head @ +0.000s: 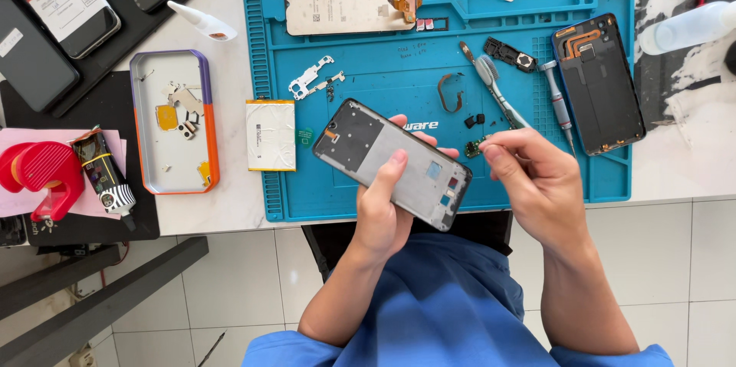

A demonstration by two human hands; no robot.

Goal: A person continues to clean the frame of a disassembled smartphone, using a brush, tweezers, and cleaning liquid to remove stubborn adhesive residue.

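**Head view: small board meets phone frame**

Left hand grips the stripped phone frame over the blue repair mat; right hand pinches a small green circuit board beside it. Best to steady the frame, align gently, and avoid pressing.

White worktop, pale tiled floor, daylight

A phone repair workbench: a blue repair mat at twelve o'clock carries a screwdriver, tweezers and stripped phone parts.
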